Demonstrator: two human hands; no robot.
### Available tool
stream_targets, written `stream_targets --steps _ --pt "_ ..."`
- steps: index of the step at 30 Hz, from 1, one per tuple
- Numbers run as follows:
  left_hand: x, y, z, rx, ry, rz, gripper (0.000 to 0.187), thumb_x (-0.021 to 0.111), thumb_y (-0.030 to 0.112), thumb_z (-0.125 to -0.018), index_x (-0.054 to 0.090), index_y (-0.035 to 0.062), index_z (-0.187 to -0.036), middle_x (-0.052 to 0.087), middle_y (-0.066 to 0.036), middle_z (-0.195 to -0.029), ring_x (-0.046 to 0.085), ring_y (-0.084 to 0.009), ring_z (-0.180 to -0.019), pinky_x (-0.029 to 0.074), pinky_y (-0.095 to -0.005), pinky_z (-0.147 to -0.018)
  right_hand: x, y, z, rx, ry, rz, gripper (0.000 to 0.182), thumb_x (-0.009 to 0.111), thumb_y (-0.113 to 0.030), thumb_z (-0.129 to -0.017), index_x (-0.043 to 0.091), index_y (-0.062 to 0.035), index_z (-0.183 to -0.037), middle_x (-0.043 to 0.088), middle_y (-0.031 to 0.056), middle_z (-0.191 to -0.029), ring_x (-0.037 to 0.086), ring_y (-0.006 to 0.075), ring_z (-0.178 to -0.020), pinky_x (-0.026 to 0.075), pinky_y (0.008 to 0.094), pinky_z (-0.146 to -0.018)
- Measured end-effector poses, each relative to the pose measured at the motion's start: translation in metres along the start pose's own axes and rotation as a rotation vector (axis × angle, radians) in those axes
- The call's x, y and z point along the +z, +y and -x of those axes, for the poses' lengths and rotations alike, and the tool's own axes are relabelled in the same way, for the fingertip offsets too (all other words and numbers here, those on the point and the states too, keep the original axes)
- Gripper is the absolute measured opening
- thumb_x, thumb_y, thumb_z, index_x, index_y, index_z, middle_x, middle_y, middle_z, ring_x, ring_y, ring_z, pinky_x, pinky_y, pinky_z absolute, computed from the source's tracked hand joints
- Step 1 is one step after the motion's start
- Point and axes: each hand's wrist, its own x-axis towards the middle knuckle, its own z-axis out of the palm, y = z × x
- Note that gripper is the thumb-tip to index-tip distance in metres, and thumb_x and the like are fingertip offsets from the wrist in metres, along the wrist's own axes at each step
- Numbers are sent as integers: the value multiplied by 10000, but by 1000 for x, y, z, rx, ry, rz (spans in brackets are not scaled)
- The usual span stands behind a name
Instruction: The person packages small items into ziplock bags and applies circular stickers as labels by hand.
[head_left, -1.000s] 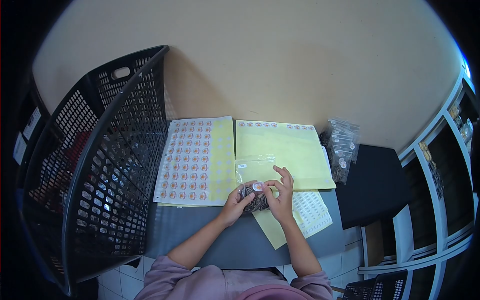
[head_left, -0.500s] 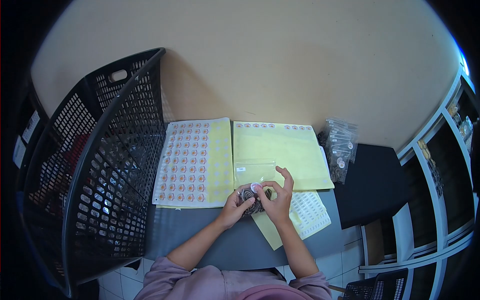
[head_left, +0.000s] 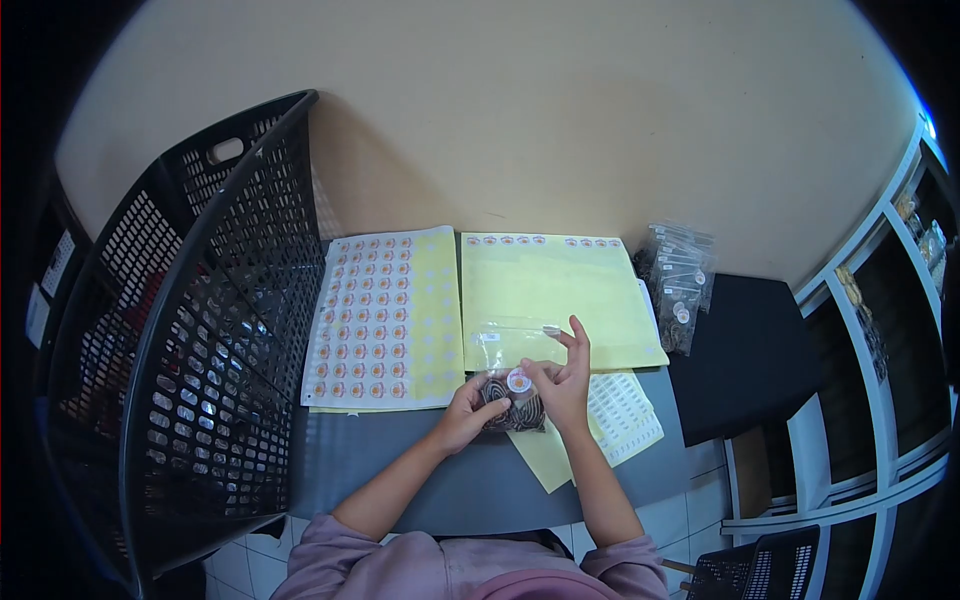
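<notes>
A clear plastic bag (head_left: pixel 515 415) with dark, striped coiled contents is held low over the table. My left hand (head_left: pixel 463 416) grips its left side, thumb across the front. At the sticker's upper right edge, my right hand (head_left: pixel 563 392) pinches a round white sticker (head_left: pixel 519 381) with an orange centre against the bag's front, its other fingers raised. The bag's clear upper part, bearing a small white label (head_left: pixel 489 338), extends over a yellow backing sheet (head_left: pixel 550 290). To the left lies a sheet of round stickers (head_left: pixel 365 320), its right columns peeled bare.
A large black basket (head_left: pixel 215 330) stands along the left. Sheets of small labels (head_left: pixel 622 420) lie right of my hands. Several filled, stickered bags (head_left: pixel 680 290) are stacked at the back right by a black surface (head_left: pixel 745 350). White shelving (head_left: pixel 890 350) lines the right.
My right fingers have shifted from over the sticker to its upper right edge, so more of its printed face shows. The view has tilted slightly.
</notes>
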Motion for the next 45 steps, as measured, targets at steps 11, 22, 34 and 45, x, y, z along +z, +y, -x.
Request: stream_targets --steps 11,22,34,45 --pt "-2 2 -1 122 141 -165 170 543 76 -819 516 16 -976 572 -31 -888 534 -72 -819 434 -214 -733 4 11 8 2 -174 232 832 629 -43 -732 60 1 -1337 601 100 -789 578 136 -790 420 268 -785" --pt "-3 0 -2 203 305 -134 151 554 127 -826 532 17 -926 575 -28 -851 526 -72 -787 422 -210 -700 5 20 9 -12 -249 127 846 605 -6 -730 32 -47 -1351 556 85 -879 547 129 -810 428 242 -737" --pt "0 -5 -2 546 342 -121 440 459 215 -866 307 27 -1234 386 -128 -1227 410 -204 -1090 340 -327 -907 -16 1 -5 -137 -211 187 409 690 -90 -703 516 16 -1057 604 63 -862 582 113 -769 488 241 -667" --pt "23 8 0 388 -188 -1054 407 631 160 -722 481 16 -1072 481 -144 -1099 453 -295 -1021 354 -362 -882 -280 -29 -69 -257 728 94 222 591 -61 -791 491 3 -978 524 40 -897 537 103 -755 500 219 -596"
